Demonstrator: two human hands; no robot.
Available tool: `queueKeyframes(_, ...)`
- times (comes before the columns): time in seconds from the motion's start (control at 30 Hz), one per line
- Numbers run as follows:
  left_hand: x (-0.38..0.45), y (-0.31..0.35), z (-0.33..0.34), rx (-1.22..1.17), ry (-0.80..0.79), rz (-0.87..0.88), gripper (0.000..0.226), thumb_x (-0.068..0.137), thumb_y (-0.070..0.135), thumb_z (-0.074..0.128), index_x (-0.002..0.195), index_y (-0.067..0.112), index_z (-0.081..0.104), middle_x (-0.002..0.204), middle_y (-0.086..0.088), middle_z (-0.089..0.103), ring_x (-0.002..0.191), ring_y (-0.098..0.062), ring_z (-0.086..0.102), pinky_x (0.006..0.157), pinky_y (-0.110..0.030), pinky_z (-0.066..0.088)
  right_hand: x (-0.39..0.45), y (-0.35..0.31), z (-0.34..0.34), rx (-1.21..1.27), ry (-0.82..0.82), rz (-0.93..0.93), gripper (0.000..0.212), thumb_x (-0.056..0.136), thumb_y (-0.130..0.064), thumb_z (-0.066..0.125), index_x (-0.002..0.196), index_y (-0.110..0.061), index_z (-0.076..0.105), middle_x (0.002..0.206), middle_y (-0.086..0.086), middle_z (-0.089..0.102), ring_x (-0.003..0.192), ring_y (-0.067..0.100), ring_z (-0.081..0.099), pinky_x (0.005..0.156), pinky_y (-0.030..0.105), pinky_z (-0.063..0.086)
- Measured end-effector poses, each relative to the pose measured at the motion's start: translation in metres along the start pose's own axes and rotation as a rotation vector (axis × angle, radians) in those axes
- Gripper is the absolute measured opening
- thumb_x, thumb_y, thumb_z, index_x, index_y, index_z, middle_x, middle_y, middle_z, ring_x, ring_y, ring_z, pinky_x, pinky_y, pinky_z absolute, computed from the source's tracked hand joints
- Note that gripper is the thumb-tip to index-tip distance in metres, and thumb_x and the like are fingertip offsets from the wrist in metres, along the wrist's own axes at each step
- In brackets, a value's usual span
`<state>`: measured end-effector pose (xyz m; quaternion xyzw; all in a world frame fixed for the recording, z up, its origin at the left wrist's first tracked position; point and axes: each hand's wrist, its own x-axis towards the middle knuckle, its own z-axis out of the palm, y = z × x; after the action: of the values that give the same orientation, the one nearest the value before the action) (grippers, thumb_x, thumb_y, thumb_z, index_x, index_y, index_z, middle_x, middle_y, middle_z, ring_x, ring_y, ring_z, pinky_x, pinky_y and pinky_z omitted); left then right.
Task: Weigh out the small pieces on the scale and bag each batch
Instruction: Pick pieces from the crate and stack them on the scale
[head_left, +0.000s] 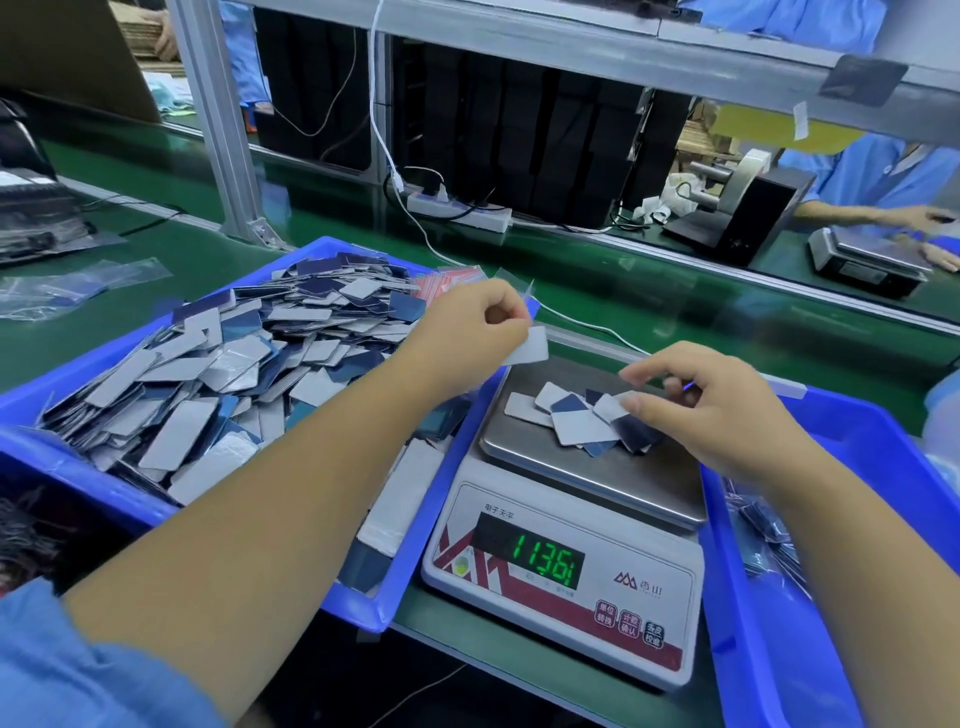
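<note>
While our left hand (475, 325) pinches one pale piece (530, 347) between thumb and curled fingers, just above the far left corner of the scale (566, 525), our right hand (711, 400) hovers over the small heap of pieces (582, 418) on the steel pan (597, 467). Its fingers are bent and it pinches one piece at the right side of the heap.

The held piece lies with its long axis pointing right and a little up, toward the pan. The pan is just to the right and below the left hand, so we judge that a short move in that direction would add it to the batch. The display (543, 552) shows green digits, something like 113.6.

The full blue tray (249, 286) of pieces touches the scale on the left, and a second blue tray (883, 457) stands close on the right. These rims leave little side room on the green worktop (675, 312); above the pan the space is open. We see no bag in either hand.
</note>
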<state>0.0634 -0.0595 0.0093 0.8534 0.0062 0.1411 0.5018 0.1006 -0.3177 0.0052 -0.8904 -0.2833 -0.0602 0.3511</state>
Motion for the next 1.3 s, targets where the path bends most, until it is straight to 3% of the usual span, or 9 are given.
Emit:
queueKeyframes(0.13,0.003,-0.005,-0.01,0.222,0.06,-0.168,0.009,0.087,0.024,0.055,0.081,0.025,0.061,0.074,0.011,0.062,0.064,-0.005,0.057,0.057,-0.026,0.044,0.001,0.001,-0.001,-0.04,0.004,0.021,0.013,0.084,-0.029,0.077,0.091,-0.037,0.071,0.077,-0.037,0.055,0.069,0.003,0.047,0.062,0.007,0.037)
queueKeyframes(0.23,0.006,-0.009,-0.024,0.43,0.115,-0.284,0.008,0.083,0.019,0.058,0.086,0.017,0.065,0.085,-0.002,0.068,0.086,-0.024,0.064,0.077,-0.038,0.056,0.002,0.002,-0.003,-0.081,-0.002,0.052,0.01,0.084,-0.031,0.077,0.09,-0.037,0.071,0.079,-0.029,0.059,0.074,0.002,0.05,0.062,0.005,0.037)
queueKeyframes(0.37,0.011,-0.014,-0.035,0.637,0.125,-0.349,0.016,0.085,0.028,0.065,0.102,0.027,0.064,0.103,0.0,0.055,0.119,-0.033,0.044,0.096,-0.043,0.04,0.003,0.003,-0.006,-0.112,-0.009,0.073,0.009,0.084,-0.033,0.076,0.088,-0.038,0.07,0.087,-0.02,0.064,0.078,0.0,0.052,0.062,0.003,0.037)
queueKeyframes(0.43,0.011,-0.013,-0.029,0.66,0.098,-0.29,0.025,0.087,0.033,0.066,0.111,0.033,0.06,0.109,-0.001,0.044,0.124,-0.033,0.038,0.099,-0.044,0.034,0.003,0.004,-0.006,-0.123,-0.01,0.078,0.01,0.084,-0.033,0.076,0.089,-0.038,0.07,0.082,-0.027,0.062,0.075,-0.003,0.052,0.061,0.002,0.037)
queueKeyframes(0.57,0.004,-0.005,-0.01,0.388,0.027,-0.006,0.018,0.089,0.03,0.065,0.106,0.03,0.065,0.105,0.004,0.051,0.104,-0.019,0.05,0.081,-0.031,0.044,0.003,0.003,-0.005,-0.107,0.0,0.086,0.023,0.081,-0.041,0.075,0.101,-0.04,0.064,0.079,-0.025,0.06,0.065,-0.001,0.05,0.058,0.007,0.038)
queueKeyframes(0.7,-0.004,0.0,0.008,0.342,-0.13,0.16,0.016,0.092,0.042,0.065,0.104,0.031,0.066,0.098,0.012,0.05,0.083,0.003,0.048,0.068,-0.011,0.031,0.004,0.008,-0.008,-0.127,-0.068,0.114,0.044,0.075,-0.052,0.073,0.116,-0.041,0.061,0.1,-0.02,0.058,0.066,0.001,0.05,0.064,0.021,0.04)
queueKeyframes(0.97,-0.009,0.002,0.016,0.378,-0.383,0.118,0.055,0.091,0.063,0.058,0.135,0.03,0.057,0.117,0.01,0.043,0.112,-0.008,0.046,0.09,-0.026,0.034,0.004,0.012,-0.013,-0.146,-0.165,0.17,0.062,0.063,-0.068,0.069,0.118,-0.042,0.059,0.098,-0.019,0.052,0.07,-0.01,0.048,0.066,0.017,0.035)
queueKeyframes(1.13,-0.002,0.007,0.009,0.441,-0.454,0.099,0.033,0.09,0.054,0.061,0.113,0.031,0.059,0.108,0.017,0.041,0.101,-0.003,0.052,0.085,-0.028,0.042,0.004,0.012,-0.012,-0.125,-0.215,0.198,0.055,0.059,-0.072,0.067,0.103,-0.039,0.063,0.1,-0.017,0.061,0.071,-0.017,0.051,0.062,0.008,0.038)
queueKeyframes(1.3,0.005,0.024,0.009,0.622,-0.66,0.03,0.057,0.082,0.067,0.063,0.125,0.034,0.048,0.105,0.016,0.037,0.093,-0.006,0.05,0.075,-0.029,0.041,0.004,0.014,-0.01,-0.139,-0.234,0.22,0.036,0.066,-0.053,0.083,0.093,-0.037,0.064,0.089,-0.012,0.061,0.064,-0.012,0.051,0.061,0.003,0.038)
